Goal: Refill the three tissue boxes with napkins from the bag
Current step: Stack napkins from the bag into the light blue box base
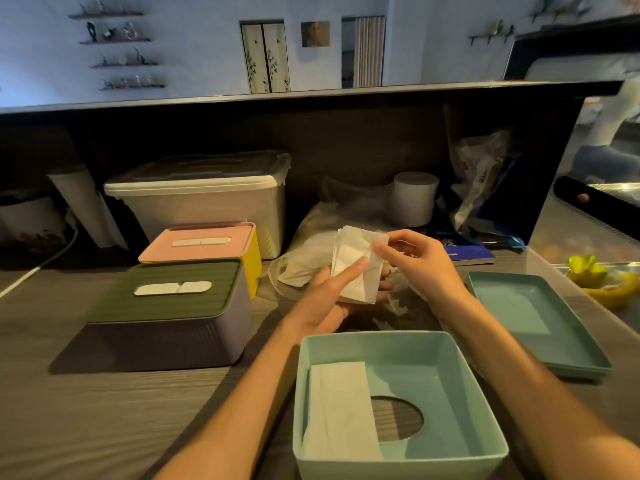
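We hold a napkin stack (356,263) above the counter, over the bag (311,247). Left hand (332,292) cups it from under, thumb pressed across the face. Right hand (419,261) pinches the top edge at the stack's 1 o'clock, fingers curled on the paper.

Step in hand, as we judge it: square the stack and drop it into the teal box (478,393) at 6 o'clock. That box sits upside down, open, oval slot against the counter. One pile (339,410) already lies along its 9 o'clock side; the 3 o'clock half is bare.

To do it well:
- Tap edges flush before lowering; loose sheets will fan.
- Keep the left palm flat underneath until the stack clears the rim.
- Lay it beside the pile, over the slot, so the first sheet can feed out.
- Don't overfill, or the base (533,317) at 3 o'clock won't seat.

The other two boxes are shut: green-lid box (166,306) at 9 o'clock, pink-lid box (204,242) just behind it at 10. Both look done, though we can't see inside them.

Surface: grey wood-grain counter (104,393) under a dark raised shelf. At 11 o'clock a white lidded tub (204,199). At 12 a paper roll (414,197), crumpled plastic packs beside it. A white cable (31,271) runs off at 9. Something yellow (599,282) sits on the glass at 2.

Room: pale walls, small shelves with figurines, a door, dim light.
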The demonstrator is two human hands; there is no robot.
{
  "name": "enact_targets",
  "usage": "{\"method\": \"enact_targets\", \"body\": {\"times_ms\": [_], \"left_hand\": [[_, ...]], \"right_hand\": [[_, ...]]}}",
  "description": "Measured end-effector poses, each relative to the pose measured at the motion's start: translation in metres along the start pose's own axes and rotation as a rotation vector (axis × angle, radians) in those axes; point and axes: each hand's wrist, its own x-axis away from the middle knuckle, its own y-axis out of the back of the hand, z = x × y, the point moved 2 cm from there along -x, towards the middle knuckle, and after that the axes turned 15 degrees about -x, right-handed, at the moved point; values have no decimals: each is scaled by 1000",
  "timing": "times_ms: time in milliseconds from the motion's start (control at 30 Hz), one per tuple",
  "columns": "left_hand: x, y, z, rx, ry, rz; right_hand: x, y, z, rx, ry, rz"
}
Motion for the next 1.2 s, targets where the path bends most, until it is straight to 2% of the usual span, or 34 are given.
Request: {"method": "enact_targets", "body": {"times_ms": [167, 267, 333, 533, 733, 900, 1000, 1200], "left_hand": [[2, 5, -1, -139, -29, -19], [3, 9, -3, -119, -21, -36], [5, 11, -6, -113, -12, -19], [7, 10, -5, -265, -7, 70], [11, 18, -8, -469, -92, 189], [9, 33, -3, -600, -208, 53], [7, 37, -1, -809, -324, -46], [2, 41, 9, -869, -322, -118]], "right_hand": [[-1, 5, 3, 114, 100, 47], [-2, 9, 5, 248, 101, 290], [-2, 9, 4, 358, 145, 382], [-3, 6, 1, 316, 263, 353], [-6, 17, -2, 252, 46, 386], [2, 20, -13, 141, 2, 345], [12, 23, -20, 144, -41, 342], [21, 21, -35, 259, 58, 265]]}}
